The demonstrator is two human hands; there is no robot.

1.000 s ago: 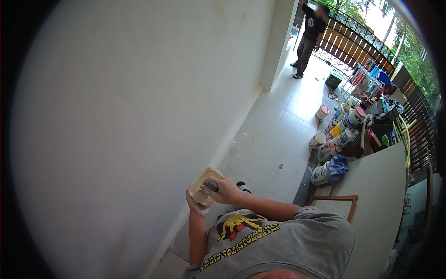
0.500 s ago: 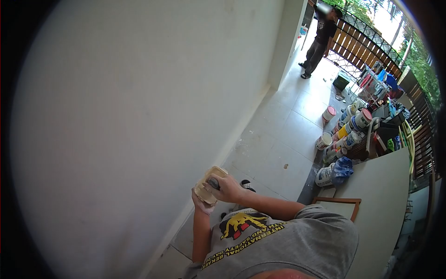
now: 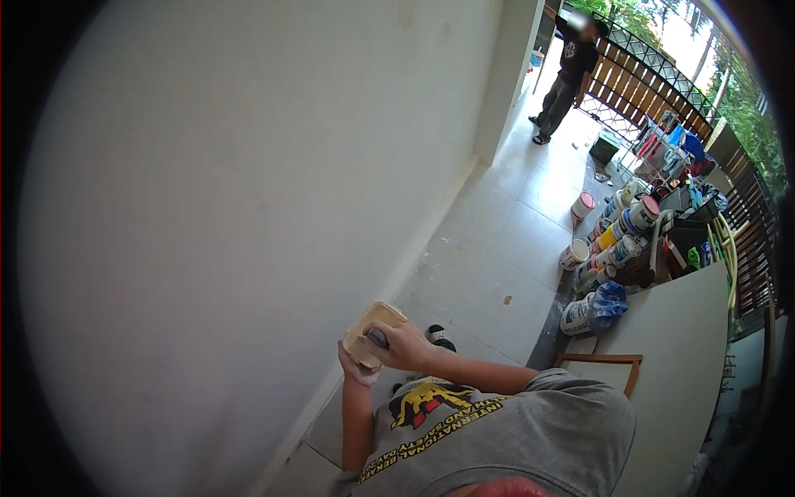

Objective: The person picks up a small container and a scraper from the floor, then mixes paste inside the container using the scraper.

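My left hand (image 3: pixel 358 365) grips a tan, rectangular putty board (image 3: pixel 381 316) from below and along its near side; its edges look crusted with a pale paste. In my right hand (image 3: pixel 402 345), the fingers are wrapped round the dark handle of a putty knife (image 3: pixel 378 337). That tool lies against the face of the board, and its blade is mostly hidden. Pale smears mark my left wrist. Both hands are in front of my grey shirt (image 3: pixel 530 422), close to a white wall (image 3: pixel 248 207).
Paint buckets (image 3: pixel 574 253) and piled goods line the right side of the tiled floor (image 3: pixel 472 265). A large panel (image 3: pixel 679 340) and a wooden frame (image 3: pixel 636 374) are nearer. Another person (image 3: pixel 567 74) stands by the gate (image 3: pixel 633 79).
The board has tilted so more of its flat face shows, and my right hand has shifted slightly down and left. The far person's arm is now raised toward the pillar.
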